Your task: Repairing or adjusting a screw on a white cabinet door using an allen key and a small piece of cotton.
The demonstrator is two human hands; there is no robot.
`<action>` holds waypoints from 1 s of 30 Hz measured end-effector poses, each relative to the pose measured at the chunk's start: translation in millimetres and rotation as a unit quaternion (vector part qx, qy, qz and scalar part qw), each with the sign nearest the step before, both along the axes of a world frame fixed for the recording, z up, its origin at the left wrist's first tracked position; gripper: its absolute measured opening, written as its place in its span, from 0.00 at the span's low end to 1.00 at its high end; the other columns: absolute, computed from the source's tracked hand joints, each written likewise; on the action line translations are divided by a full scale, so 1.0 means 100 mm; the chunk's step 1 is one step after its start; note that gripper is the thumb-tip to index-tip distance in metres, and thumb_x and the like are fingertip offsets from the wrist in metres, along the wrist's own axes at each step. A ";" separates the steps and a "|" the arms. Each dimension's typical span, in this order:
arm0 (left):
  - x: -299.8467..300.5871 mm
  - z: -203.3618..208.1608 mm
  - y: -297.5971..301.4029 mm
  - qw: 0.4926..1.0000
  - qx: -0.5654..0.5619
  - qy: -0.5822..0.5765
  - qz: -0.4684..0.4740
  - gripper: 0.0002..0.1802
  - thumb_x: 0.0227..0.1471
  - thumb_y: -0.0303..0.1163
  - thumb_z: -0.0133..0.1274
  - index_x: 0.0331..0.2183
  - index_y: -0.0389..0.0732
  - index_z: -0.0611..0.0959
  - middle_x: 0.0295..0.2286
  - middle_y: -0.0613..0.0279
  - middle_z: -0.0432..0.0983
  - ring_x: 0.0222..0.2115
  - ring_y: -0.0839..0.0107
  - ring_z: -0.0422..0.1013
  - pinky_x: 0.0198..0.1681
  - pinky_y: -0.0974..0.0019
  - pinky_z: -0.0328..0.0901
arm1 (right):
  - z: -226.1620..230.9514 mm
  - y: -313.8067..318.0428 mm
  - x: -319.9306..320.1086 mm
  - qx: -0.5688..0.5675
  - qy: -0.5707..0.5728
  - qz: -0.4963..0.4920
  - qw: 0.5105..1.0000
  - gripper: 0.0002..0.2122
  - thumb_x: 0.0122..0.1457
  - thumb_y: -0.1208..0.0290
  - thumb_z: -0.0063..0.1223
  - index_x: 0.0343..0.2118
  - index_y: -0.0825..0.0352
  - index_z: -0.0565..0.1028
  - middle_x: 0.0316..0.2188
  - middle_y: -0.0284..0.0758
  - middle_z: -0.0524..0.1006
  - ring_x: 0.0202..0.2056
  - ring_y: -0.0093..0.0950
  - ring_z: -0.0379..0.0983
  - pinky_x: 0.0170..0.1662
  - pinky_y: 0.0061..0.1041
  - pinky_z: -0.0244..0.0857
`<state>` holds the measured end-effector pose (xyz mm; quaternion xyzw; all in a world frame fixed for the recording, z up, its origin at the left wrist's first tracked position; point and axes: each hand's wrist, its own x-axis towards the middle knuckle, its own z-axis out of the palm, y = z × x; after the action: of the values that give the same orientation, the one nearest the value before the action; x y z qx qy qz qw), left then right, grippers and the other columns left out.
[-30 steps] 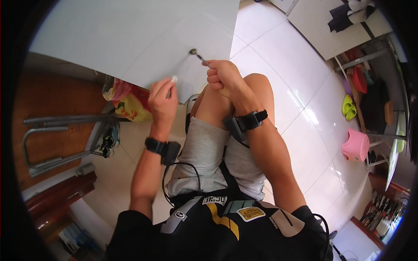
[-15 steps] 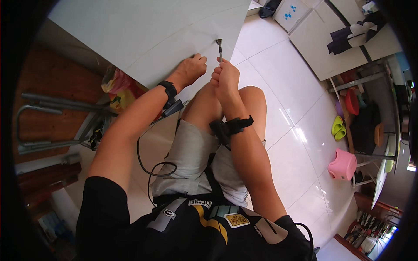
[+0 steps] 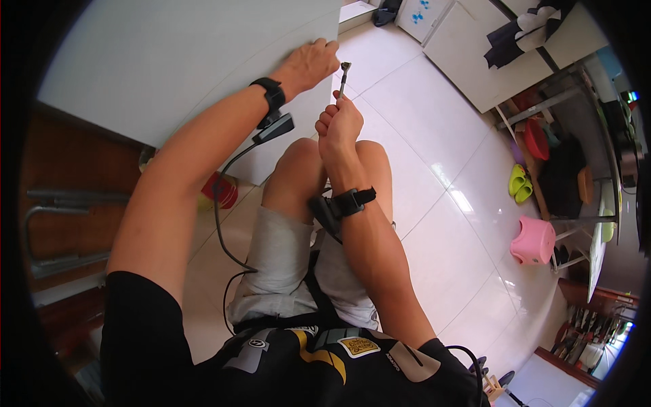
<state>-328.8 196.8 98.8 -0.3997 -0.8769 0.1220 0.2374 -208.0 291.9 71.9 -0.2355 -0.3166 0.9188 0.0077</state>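
Note:
My right hand is closed round the handle of a slim tool with a small dark head. The tool points away from me, its head in front of the floor just past the right edge of a large white panel. My left hand is at that edge, a little left of and beyond the tool's head. Its fingers are bent and drawn together; what they hold, if anything, is hidden. Each wrist wears a black strap with a small device, and a black cable hangs beside my left forearm.
A pink stool, lime-green clogs and a rack stand to the right on pale floor tiles. A white cabinet with dark cloth is at the far right. Metal tubing lies at the left; a red container is below the panel.
My left hand has moved farther away and up to the panel's right edge. The panel has shifted left in view, and the tool's head now shows against the floor instead of the panel.

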 end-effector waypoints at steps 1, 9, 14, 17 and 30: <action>-0.09 0.01 0.05 1.000 -0.010 0.020 0.007 0.04 0.48 0.24 0.55 0.23 0.38 0.79 0.32 0.57 0.74 0.35 0.61 0.76 0.33 0.64 0.77 | -0.01 0.01 0.00 -0.011 0.000 -0.015 1.000 0.09 0.65 0.75 0.37 0.44 0.68 0.69 0.16 0.22 0.55 0.14 0.14 0.46 0.16 0.20 0.39; 0.03 -0.58 -0.08 0.998 0.053 -0.033 0.008 0.05 0.46 0.22 0.55 0.21 0.39 0.76 0.31 0.57 0.71 0.36 0.59 0.74 0.35 0.61 0.74 | 0.00 0.04 0.05 -0.065 -0.026 -0.049 0.996 0.08 0.66 0.73 0.38 0.45 0.68 0.68 0.17 0.22 0.54 0.15 0.15 0.46 0.18 0.19 0.39; 0.65 -0.82 -0.70 0.991 -0.004 -0.127 0.030 0.06 0.42 0.21 0.55 0.18 0.39 0.77 0.32 0.57 0.72 0.38 0.60 0.72 0.37 0.60 0.73 | 0.06 0.10 0.10 -0.037 -0.027 0.042 0.998 0.11 0.66 0.73 0.39 0.48 0.69 0.68 0.19 0.24 0.59 0.16 0.15 0.49 0.18 0.18 0.41; 1.22 -0.91 -1.24 0.974 0.078 -0.204 0.062 0.03 0.42 0.18 0.53 0.20 0.35 0.77 0.31 0.52 0.71 0.37 0.52 0.71 0.39 0.55 0.72 | 0.09 -0.01 0.18 0.014 -0.037 0.141 0.989 0.18 0.64 0.74 0.38 0.57 0.70 0.66 0.21 0.28 0.66 0.16 0.15 0.51 0.18 0.18 0.44; 3.87 -1.55 -2.14 0.667 0.473 -0.322 0.477 0.20 0.43 0.19 0.61 0.43 0.32 0.83 0.35 0.50 0.78 0.30 0.58 0.76 0.36 0.61 0.71 | 0.16 -0.62 0.64 0.239 -0.049 0.444 0.862 0.23 0.65 0.76 0.40 0.64 0.68 0.66 0.25 0.35 0.72 0.18 0.16 0.56 0.17 0.17 0.46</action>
<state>57.9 -16.8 -56.1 0.2250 -0.9095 -0.3494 0.0064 -143.9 229.4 88.2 -0.1059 -0.5971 0.7087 -0.3604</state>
